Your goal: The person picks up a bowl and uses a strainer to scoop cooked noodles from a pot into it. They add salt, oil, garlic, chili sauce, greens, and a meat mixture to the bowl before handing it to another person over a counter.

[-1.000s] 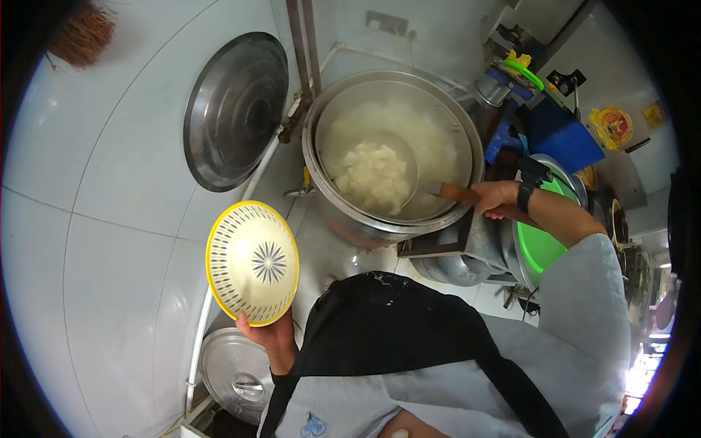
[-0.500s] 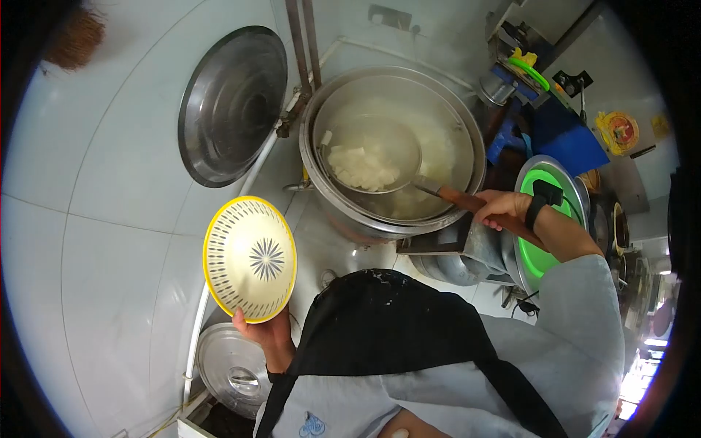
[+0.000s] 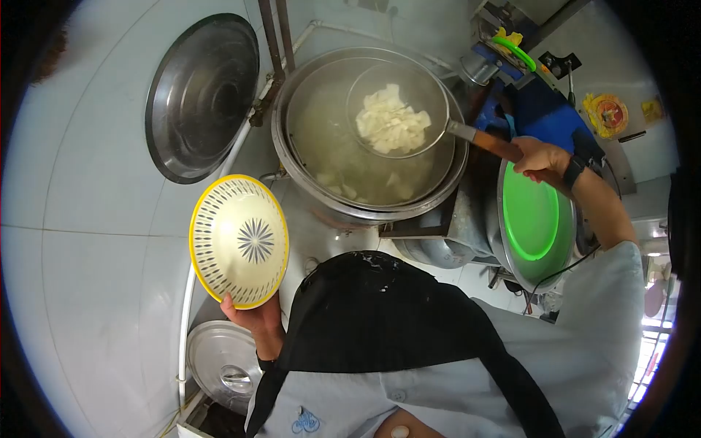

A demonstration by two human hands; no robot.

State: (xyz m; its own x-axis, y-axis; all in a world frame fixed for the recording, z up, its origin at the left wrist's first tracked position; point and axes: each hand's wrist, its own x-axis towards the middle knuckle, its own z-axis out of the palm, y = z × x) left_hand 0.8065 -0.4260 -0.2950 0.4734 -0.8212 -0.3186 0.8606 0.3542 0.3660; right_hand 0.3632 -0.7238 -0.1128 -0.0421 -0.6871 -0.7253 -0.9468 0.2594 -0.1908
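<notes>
My right hand (image 3: 542, 159) is wrapped round the wooden handle of a wire-mesh strainer (image 3: 491, 143). In its basket lies a heap of pale, flat pieces of food (image 3: 392, 121), lifted over a big metal pot (image 3: 286, 169) of cloudy, steaming liquid. More pale pieces show in the liquid below. My left hand (image 3: 252, 315) grips the lower rim of a cream bowl (image 3: 255, 212) with a yellow edge and dark petal marks. The bowl's inside faces me and nothing lies in it. It is held left of the pot, apart from it.
A large round metal lid (image 3: 204, 98) leans on the tiled wall at the left. A smaller lid (image 3: 226, 365) lies low on the left. A green basin (image 3: 531, 212) sits in a metal bowl (image 3: 511, 263) on the right. Pipes run behind the pot.
The strainer with the food has risen out of the liquid and moved to the right and back. My left hand still holds the bowl.
</notes>
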